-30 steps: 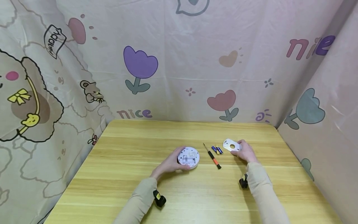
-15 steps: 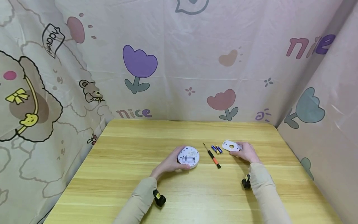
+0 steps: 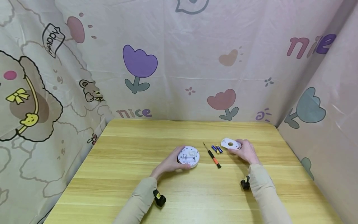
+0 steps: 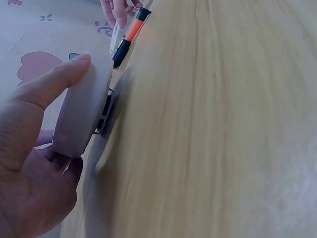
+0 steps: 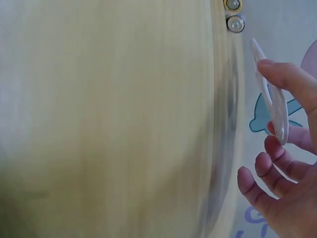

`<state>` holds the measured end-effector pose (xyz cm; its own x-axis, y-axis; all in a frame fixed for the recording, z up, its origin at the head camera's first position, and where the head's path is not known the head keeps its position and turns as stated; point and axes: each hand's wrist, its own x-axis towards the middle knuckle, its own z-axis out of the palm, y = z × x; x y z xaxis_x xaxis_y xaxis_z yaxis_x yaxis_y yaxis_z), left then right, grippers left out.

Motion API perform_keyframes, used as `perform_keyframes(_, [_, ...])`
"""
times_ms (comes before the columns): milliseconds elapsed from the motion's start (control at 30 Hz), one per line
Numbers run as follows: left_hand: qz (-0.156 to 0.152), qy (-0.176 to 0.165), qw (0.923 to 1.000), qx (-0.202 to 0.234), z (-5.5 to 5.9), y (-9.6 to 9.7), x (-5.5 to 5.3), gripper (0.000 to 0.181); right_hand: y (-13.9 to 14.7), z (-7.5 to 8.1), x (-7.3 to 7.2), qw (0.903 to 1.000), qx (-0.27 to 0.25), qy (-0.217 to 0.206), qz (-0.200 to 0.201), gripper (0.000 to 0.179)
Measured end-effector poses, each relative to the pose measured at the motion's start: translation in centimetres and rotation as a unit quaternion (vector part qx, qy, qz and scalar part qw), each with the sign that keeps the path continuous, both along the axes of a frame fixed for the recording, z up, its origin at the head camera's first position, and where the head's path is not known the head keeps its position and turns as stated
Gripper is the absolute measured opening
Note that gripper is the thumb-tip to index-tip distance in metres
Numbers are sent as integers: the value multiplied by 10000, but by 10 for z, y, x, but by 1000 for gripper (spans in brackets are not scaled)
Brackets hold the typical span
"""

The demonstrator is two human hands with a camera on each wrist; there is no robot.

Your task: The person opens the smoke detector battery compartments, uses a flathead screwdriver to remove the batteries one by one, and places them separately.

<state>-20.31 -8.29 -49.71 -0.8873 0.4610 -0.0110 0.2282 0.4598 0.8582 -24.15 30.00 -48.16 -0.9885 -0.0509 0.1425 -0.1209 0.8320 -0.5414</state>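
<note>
My left hand grips a round white smoke detector by its rim, with the battery compartment side facing up in the head view. In the left wrist view the thumb presses its side wall, and the detector is just above the tabletop. At the right, my right hand pinches the edge of a thin white mounting plate with a round hole in the middle. Thumb and forefinger hold the plate off the table in the right wrist view, while the other fingers are loosely bent.
Between the hands a black and orange screwdriver lies on the wooden table. Two blue and yellow batteries lie side by side left of the plate. A printed curtain hangs behind the table and along both sides.
My right hand has shifted slightly, first toward the right and then up and left, with the mounting plate tilting a little. The left hand and the smoke detector have stayed nearly still.
</note>
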Motion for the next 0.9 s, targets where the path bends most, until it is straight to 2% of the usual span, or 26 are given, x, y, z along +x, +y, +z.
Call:
perform_keyframes(300, [100,27,9999,-63,-1,2,0,109,-16,2,9,9995,-282,115,-83,72])
perform_keyframes(600, [104,74,9999,-28,-2,3,1,107,-43,3,17,9975,-686,181,45,71])
perform_keyframes(900, [59,140,9998,-114,-2,2,0,109,-70,3,21,9914,-1060,404,660,61])
